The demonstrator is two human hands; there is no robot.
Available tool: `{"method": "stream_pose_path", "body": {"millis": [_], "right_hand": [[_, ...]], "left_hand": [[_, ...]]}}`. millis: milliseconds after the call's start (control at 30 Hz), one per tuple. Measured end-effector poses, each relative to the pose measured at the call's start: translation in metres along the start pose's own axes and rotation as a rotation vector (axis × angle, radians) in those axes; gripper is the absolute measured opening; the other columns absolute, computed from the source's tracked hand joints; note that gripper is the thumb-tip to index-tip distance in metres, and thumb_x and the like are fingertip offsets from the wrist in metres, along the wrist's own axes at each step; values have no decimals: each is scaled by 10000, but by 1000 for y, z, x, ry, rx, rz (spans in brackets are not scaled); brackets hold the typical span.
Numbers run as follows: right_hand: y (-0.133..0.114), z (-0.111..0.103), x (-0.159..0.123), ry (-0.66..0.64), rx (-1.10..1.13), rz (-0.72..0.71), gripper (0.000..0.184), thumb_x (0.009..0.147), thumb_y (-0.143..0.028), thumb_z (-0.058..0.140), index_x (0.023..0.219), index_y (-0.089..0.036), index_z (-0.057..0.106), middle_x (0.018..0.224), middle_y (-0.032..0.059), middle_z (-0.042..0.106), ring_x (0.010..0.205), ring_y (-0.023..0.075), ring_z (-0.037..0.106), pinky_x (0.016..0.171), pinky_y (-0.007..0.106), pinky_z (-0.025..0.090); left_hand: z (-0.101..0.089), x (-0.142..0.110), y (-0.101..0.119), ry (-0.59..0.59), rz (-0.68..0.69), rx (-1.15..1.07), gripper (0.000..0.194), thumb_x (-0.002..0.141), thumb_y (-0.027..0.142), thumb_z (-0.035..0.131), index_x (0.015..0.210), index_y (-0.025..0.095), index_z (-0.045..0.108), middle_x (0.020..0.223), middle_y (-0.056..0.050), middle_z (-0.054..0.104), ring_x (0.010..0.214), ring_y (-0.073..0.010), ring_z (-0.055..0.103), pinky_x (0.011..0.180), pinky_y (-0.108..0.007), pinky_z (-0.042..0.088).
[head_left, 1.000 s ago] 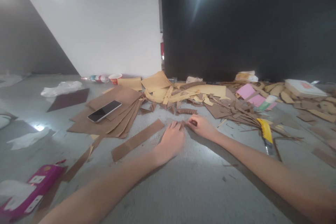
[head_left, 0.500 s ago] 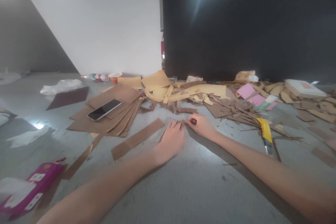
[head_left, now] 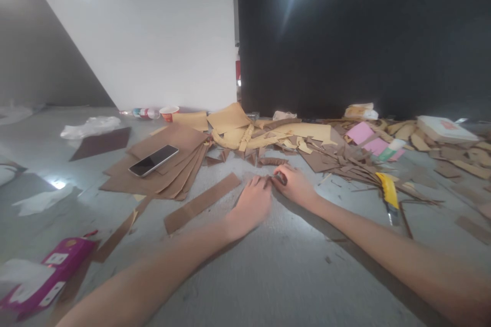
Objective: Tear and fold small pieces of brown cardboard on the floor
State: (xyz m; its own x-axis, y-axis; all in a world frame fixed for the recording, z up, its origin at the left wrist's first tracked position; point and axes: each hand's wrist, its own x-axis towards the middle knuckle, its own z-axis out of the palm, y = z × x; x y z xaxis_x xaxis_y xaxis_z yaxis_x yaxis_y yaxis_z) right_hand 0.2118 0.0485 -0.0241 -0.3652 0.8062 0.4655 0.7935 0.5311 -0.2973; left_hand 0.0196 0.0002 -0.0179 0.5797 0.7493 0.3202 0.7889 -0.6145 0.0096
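Observation:
In the middle of the grey table my left hand [head_left: 253,202] rests low with its fingers curled down, pressing on a small brown paper piece [head_left: 270,179] that is mostly hidden. My right hand [head_left: 294,184] pinches that same piece from the other side, thumb and forefinger forming a loop. The fingertips of both hands almost meet. Just beyond them lie a pleated brown strip [head_left: 273,161] and several small folded brown pieces [head_left: 251,157]. A long flat brown strip [head_left: 202,203] lies left of my left hand.
At left are a phone [head_left: 154,160] on stacked brown sheets [head_left: 169,184] and a magenta power strip [head_left: 63,263]. A yellow-handled cutter [head_left: 388,191] lies at right beside brown scraps [head_left: 345,163]. Behind are a paper cup [head_left: 169,113], a bottle [head_left: 143,113], a white box [head_left: 445,129] and upright panels.
Both hands stay nearly in place. The right fingers have shifted slightly at the small brown piece, their loop now more open to view. The camera view has moved very slightly.

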Motion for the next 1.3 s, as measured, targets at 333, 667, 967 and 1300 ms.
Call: {"method": "stream_pose_path", "body": {"millis": [333, 667, 967, 1300], "right_hand": [[-8, -4, -9, 18, -258, -314, 483, 1055, -220, 518, 606, -183, 689, 598, 27, 660, 586, 152, 541, 750, 363, 338], [3, -8, -9, -30, -97, -444, 526, 1058, -209, 447, 554, -193, 597, 554, 25, 603, 556, 145, 493, 731, 361, 353], [2, -6, -7, -99, 174, -402, 542, 1086, -266, 396, 553, -215, 478, 549, -6, 523, 538, 144, 452, 722, 347, 395], [5, -12, 3, -49, 302, -18, 267, 1029, -218, 505, 857, -228, 709, 855, 40, 686, 831, 203, 645, 778, 326, 469]], "left_hand": [[-6, 2, 2, -40, 8, 8, 421, 960, 84, 485, 1362, 61, 605, 1370, -190, 620, 1219, -331, 558, 988, -442, 499], [-3, 0, 2, -16, -71, -76, 422, 967, 122, 481, 1363, 68, 614, 1402, -194, 606, 1309, -356, 515, 1046, -486, 489], [-2, -1, -1, 10, -87, -169, 410, 960, 99, 450, 1333, 110, 620, 1428, -171, 594, 1361, -348, 490, 1101, -510, 465], [1, -1, -3, 43, -90, -217, 381, 953, 88, 473, 1305, 138, 609, 1374, -150, 621, 1339, -327, 501, 1104, -504, 458]]}}
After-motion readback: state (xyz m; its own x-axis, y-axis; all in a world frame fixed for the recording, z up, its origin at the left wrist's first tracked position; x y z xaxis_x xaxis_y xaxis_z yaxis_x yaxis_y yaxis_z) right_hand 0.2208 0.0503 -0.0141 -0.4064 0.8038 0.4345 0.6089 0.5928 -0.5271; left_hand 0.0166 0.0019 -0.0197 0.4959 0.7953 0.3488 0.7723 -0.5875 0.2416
